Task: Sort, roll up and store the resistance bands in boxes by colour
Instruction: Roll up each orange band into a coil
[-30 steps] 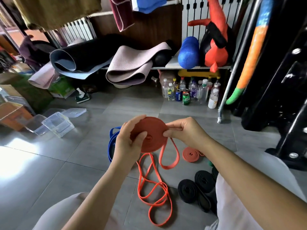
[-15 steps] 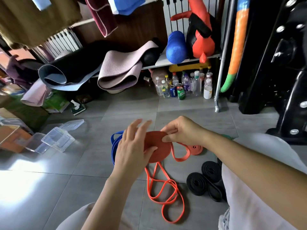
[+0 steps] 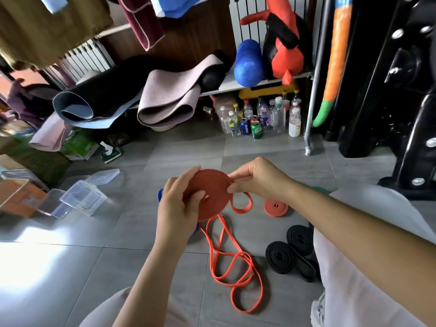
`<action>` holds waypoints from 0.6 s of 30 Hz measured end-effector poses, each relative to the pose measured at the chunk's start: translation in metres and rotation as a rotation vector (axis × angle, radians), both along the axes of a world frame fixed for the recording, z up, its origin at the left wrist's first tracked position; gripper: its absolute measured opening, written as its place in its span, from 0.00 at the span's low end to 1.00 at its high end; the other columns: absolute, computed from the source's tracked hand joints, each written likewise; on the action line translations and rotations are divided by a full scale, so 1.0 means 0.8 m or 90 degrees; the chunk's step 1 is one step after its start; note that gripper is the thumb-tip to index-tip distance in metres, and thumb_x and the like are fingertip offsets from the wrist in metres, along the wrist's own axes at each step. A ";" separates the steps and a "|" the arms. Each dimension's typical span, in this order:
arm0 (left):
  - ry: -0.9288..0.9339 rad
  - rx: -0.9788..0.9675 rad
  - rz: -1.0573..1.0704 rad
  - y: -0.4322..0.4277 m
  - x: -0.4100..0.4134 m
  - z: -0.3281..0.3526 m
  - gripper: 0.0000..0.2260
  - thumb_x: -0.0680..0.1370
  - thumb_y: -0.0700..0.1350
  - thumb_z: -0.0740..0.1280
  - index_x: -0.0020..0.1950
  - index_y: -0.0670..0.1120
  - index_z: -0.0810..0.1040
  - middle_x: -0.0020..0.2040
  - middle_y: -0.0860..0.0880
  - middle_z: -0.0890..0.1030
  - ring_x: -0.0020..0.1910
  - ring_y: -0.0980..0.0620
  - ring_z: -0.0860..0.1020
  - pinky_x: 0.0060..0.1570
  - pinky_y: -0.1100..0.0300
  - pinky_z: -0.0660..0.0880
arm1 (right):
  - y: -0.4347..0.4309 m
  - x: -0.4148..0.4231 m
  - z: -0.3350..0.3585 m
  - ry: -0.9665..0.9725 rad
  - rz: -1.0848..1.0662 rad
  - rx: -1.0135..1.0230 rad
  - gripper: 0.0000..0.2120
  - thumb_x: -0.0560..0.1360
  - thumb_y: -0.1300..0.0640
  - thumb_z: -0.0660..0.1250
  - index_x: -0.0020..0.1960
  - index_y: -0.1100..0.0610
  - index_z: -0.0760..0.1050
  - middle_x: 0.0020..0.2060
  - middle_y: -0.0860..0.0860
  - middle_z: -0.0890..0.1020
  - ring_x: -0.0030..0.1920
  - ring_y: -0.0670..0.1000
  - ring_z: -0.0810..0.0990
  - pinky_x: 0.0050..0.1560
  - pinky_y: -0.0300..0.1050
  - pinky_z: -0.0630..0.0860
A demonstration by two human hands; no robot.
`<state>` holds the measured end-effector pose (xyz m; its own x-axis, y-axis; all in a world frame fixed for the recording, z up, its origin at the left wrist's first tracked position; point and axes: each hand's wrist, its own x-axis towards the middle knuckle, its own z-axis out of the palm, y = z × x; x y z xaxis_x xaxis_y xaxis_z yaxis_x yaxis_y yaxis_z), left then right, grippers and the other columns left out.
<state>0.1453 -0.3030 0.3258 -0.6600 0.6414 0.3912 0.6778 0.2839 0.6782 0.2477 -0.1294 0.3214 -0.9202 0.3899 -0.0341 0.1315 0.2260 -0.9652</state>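
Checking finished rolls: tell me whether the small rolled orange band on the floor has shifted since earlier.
No. The small rolled orange band lies just beyond the black rolls, as before; only the camera swung.

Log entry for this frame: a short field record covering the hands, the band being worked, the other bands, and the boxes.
left hand: grips the orange coil
right hand: pinches the band at the coil's rim
loose tail: hangs from the coil and lies in loops on the tiles
orange roll: finished, on the floor
black rolls: on the floor by the right knee
blue band: mostly hidden behind the left hand
green band: only an edge shows
clear boxes: on the floor, left; a lid beside them
stage: rolling, nothing stored yet
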 end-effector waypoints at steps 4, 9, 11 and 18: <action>-0.096 0.102 0.017 0.002 0.004 0.005 0.23 0.73 0.35 0.68 0.59 0.60 0.72 0.55 0.58 0.76 0.52 0.71 0.73 0.53 0.78 0.66 | -0.003 0.001 0.002 0.039 -0.020 -0.053 0.13 0.68 0.66 0.74 0.52 0.61 0.81 0.46 0.55 0.85 0.47 0.47 0.83 0.54 0.40 0.78; -0.139 0.051 0.020 0.007 0.008 -0.001 0.20 0.74 0.33 0.67 0.61 0.53 0.73 0.53 0.58 0.76 0.50 0.66 0.74 0.49 0.77 0.68 | 0.003 0.001 0.000 0.038 -0.032 -0.067 0.12 0.67 0.67 0.74 0.51 0.62 0.81 0.44 0.56 0.84 0.39 0.42 0.83 0.48 0.35 0.79; -0.023 -0.055 0.024 0.003 0.001 -0.006 0.21 0.73 0.38 0.70 0.63 0.50 0.72 0.56 0.54 0.74 0.53 0.56 0.73 0.51 0.69 0.70 | 0.004 0.001 -0.001 0.014 -0.015 -0.038 0.12 0.67 0.66 0.74 0.50 0.61 0.82 0.45 0.56 0.85 0.43 0.47 0.84 0.51 0.39 0.79; 0.191 -0.255 -0.105 0.005 0.006 -0.017 0.30 0.73 0.41 0.70 0.66 0.64 0.62 0.58 0.52 0.74 0.56 0.46 0.75 0.48 0.52 0.76 | -0.004 -0.003 -0.010 -0.040 0.046 0.022 0.13 0.68 0.64 0.75 0.53 0.59 0.82 0.46 0.52 0.85 0.47 0.45 0.83 0.54 0.39 0.78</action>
